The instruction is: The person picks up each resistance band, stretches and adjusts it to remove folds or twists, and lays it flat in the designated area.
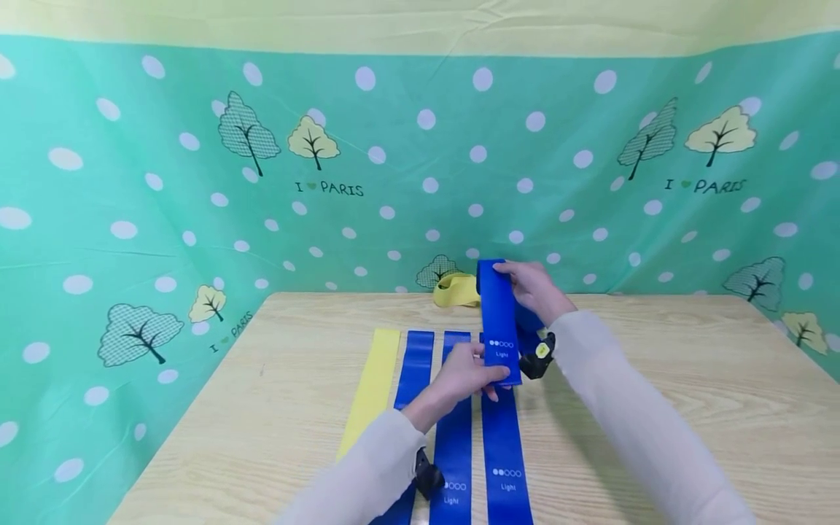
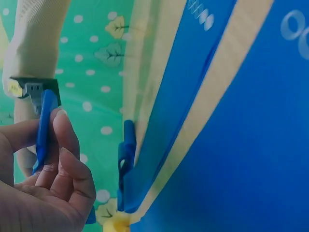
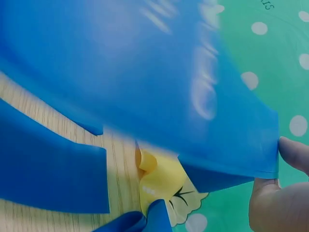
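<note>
A blue resistance band [image 1: 499, 313] marked "Light" is stretched upright between both hands above the table. My right hand [image 1: 531, 286] pinches its upper end between thumb and fingers; in the right wrist view the thumb and a finger [image 3: 264, 205] grip the band's edge. Down at the lower end, my left hand [image 1: 464, 373] holds the band, thumb in front and fingers behind; the left wrist view shows the band [image 2: 44, 130] edge-on in that grip. Directly beneath lies another blue band [image 1: 504, 445], flat, its far end partly hidden by the held one.
Left of it, two more blue bands [image 1: 453, 445] [image 1: 416, 364] and a yellow band [image 1: 374, 386] lie flat side by side. A loose yellow band [image 1: 457, 290] and crumpled blue bands [image 1: 529, 321] sit at the back of the wooden table [image 1: 656, 379], before a green dotted curtain [image 1: 407, 168].
</note>
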The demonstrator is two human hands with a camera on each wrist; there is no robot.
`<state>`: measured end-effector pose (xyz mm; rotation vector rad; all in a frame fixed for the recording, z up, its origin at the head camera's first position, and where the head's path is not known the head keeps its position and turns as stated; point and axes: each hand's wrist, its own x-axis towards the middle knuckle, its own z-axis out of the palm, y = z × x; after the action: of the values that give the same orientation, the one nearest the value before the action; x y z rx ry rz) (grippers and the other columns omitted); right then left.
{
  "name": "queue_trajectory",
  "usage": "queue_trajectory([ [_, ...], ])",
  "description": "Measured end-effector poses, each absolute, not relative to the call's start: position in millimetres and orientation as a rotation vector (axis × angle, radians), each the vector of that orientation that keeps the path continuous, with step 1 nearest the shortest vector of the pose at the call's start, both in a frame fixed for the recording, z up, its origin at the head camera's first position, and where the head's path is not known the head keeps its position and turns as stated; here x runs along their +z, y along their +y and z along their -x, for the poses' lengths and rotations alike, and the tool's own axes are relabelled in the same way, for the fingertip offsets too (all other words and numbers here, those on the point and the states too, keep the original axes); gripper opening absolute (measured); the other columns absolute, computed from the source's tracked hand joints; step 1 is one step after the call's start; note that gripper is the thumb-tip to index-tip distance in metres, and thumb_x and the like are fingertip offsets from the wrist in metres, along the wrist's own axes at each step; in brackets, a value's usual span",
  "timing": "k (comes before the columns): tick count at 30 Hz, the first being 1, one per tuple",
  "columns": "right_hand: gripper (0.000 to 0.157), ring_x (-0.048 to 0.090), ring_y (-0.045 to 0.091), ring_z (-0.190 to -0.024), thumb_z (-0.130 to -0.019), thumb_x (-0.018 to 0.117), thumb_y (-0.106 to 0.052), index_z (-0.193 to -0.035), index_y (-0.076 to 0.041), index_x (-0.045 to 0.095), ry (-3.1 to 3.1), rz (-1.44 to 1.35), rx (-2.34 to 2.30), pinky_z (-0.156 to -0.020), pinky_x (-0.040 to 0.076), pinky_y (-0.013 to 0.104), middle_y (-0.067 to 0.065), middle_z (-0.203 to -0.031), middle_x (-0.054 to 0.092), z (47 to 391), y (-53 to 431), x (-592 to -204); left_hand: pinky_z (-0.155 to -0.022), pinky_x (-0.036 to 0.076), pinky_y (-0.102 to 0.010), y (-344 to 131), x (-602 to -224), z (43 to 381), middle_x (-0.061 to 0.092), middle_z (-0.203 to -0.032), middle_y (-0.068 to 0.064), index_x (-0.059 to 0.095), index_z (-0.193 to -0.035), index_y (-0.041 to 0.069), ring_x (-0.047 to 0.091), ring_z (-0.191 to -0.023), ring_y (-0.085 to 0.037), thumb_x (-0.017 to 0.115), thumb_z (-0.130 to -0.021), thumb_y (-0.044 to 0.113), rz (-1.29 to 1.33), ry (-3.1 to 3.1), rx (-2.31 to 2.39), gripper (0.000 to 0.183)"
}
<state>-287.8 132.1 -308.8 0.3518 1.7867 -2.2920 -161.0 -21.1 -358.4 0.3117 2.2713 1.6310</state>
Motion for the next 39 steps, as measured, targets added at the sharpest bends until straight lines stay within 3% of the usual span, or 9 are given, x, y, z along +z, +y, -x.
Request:
queue_trajectory([
  [5, 0.048, 0.048, 0.004, -0.087, -0.094, 0.056, -0.006, -0.14, -0.003, 0.041, 1.797, -0.359, -2.284, -0.094, 0.045, 0.019, -0.008, -0.096, 0.05, 284, 140, -310, -0.051, 0.046, -0.025, -20, -363, 145, 0.07, -0.071, -0.015, 0.059, -0.093, 0.007, 0.066, -0.053, -0.014, 0.068, -0.088, 0.021, -0.305, 2.275, 1.581, 0.017],
  [10, 0.018, 0.04, 0.004, -0.07, -0.092, 0.056, -0.002, -0.109, -0.007, 0.052, 1.759, -0.354, -2.333, -0.067, 0.042, 0.014, -0.009, -0.077, 0.045, 281, 148, -313, -0.05, 0.043, -0.024, -14, -367, 127, 0.068, -0.066, -0.009, 0.06, -0.098, 0.009, 0.064, -0.051, -0.013, 0.071, -0.086, 0.02, -0.293, 2.213, 1.535, 0.02],
  [20, 0.008, 0.048, 0.002, -0.069, -0.094, 0.055, -0.005, -0.088, -0.011, 0.054, 1.825, -0.328, -2.272, -0.068, 0.047, 0.013, -0.01, -0.07, 0.052, 275, 168, -323, -0.054, 0.053, -0.026, -4, -378, 98, 0.06, -0.057, -0.005, 0.056, -0.087, 0.009, 0.064, -0.048, -0.021, 0.073, -0.083, 0.013, -0.258, 2.1, 1.494, 0.017],
  [23, 0.004, 0.052, 0.002, -0.074, -0.094, 0.056, -0.006, -0.095, -0.01, 0.057, 1.86, -0.307, -2.254, -0.073, 0.048, 0.014, -0.01, -0.077, 0.056, 274, 174, -326, -0.047, 0.048, -0.023, -2, -380, 92, 0.059, -0.055, -0.008, 0.057, -0.087, 0.009, 0.067, -0.052, -0.026, 0.071, -0.085, 0.011, -0.29, 2.062, 1.495, 0.014],
  [27, 0.036, 0.057, 0.01, -0.106, -0.096, 0.053, -0.01, -0.132, -0.005, 0.049, 1.945, -0.269, -2.184, -0.098, 0.044, 0.021, 0.001, -0.115, 0.06, 276, 181, -331, -0.04, 0.035, -0.02, -1, -382, 86, 0.062, -0.055, -0.013, 0.058, -0.081, 0.01, 0.068, -0.054, -0.027, 0.066, -0.088, 0.008, -0.332, 2.016, 1.483, 0.011],
  [31, 0.05, 0.039, 0.023, -0.136, -0.099, 0.049, -0.013, -0.144, 0.003, 0.033, 2.113, -0.24, -2.028, -0.112, 0.033, 0.032, 0.016, -0.149, 0.037, 274, 189, -337, -0.041, 0.031, -0.02, 0, -381, 79, 0.059, -0.05, -0.009, 0.05, -0.07, 0.011, 0.067, -0.054, -0.021, 0.065, -0.088, 0.009, -0.328, 1.991, 1.44, 0.024],
  [33, 0.05, 0.044, 0.023, -0.133, -0.099, 0.049, -0.015, -0.143, 0.003, 0.035, 2.203, -0.233, -1.955, -0.11, 0.036, 0.032, 0.019, -0.15, 0.035, 271, 193, -341, -0.04, 0.03, -0.02, 1, -380, 74, 0.06, -0.051, -0.012, 0.047, -0.065, 0.011, 0.065, -0.05, -0.017, 0.066, -0.088, 0.009, -0.341, 1.976, 1.426, 0.03],
  [36, 0.048, 0.059, 0.011, -0.107, -0.098, 0.051, -0.019, -0.14, 0.003, 0.041, 2.32, -0.216, -1.848, -0.097, 0.046, 0.025, 0.021, -0.146, 0.04, 266, 200, -349, -0.038, 0.025, -0.02, 3, -379, 69, 0.064, -0.057, -0.018, 0.048, -0.062, 0.009, 0.055, -0.041, -0.01, 0.066, -0.088, 0.01, -0.369, 1.966, 1.376, 0.032],
  [39, 0.048, 0.058, -0.001, -0.088, -0.097, 0.053, -0.022, -0.137, 0.004, 0.045, 2.406, -0.183, -1.736, -0.084, 0.051, 0.02, 0.023, -0.142, 0.045, 260, 206, -359, -0.038, 0.023, -0.02, 3, -378, 66, 0.065, -0.056, -0.016, 0.051, -0.061, 0.008, 0.05, -0.039, -0.009, 0.066, -0.088, 0.011, -0.39, 1.981, 1.291, 0.031],
])
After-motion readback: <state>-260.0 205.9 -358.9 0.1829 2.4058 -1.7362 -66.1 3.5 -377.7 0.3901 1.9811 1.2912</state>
